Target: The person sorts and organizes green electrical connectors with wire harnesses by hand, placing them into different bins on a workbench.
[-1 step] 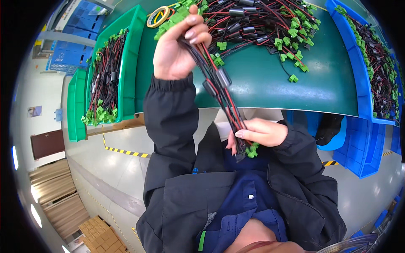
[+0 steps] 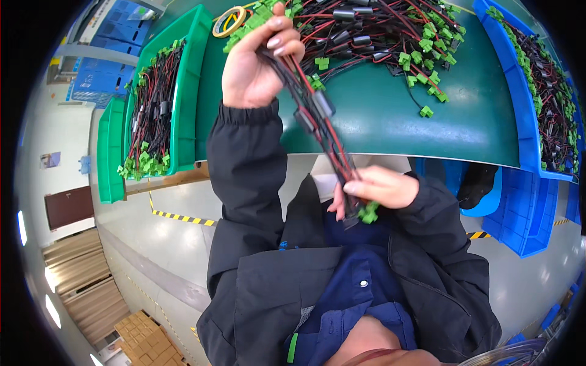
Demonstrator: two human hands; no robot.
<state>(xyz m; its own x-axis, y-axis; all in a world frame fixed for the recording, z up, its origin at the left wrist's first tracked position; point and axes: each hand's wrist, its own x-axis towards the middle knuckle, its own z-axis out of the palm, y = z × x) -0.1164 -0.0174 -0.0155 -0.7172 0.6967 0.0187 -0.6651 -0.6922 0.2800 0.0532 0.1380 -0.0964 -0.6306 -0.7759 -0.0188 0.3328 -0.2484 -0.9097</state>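
A bundle of red and black wire harnesses [image 2: 317, 116] with dark cylindrical cores stretches slantwise between my hands. My left hand [image 2: 255, 64] is closed round its upper end, at the near left of a big pile of similar harnesses. Green connectors [image 2: 259, 21] crowd behind those fingers; whether they belong to the bundle or the pile I cannot tell. My right hand [image 2: 384, 189] grips the lower end in front of the table edge, over my lap. A green connector [image 2: 368, 212] and a black end stick out below the right fingers.
Harnesses [image 2: 360, 43] with green connectors are heaped on the green table [image 2: 390, 131]. A green bin [image 2: 186, 122] at left and a blue bin [image 2: 519, 91] at right hold more. A tape roll [image 2: 229, 22] lies at the back left. Blue crates [image 2: 525, 213] stand below right.
The bundle's lower part is slightly blurred now, and its bottom end has shifted a little upward and to the right. Both hands keep their grip; the left has barely moved.
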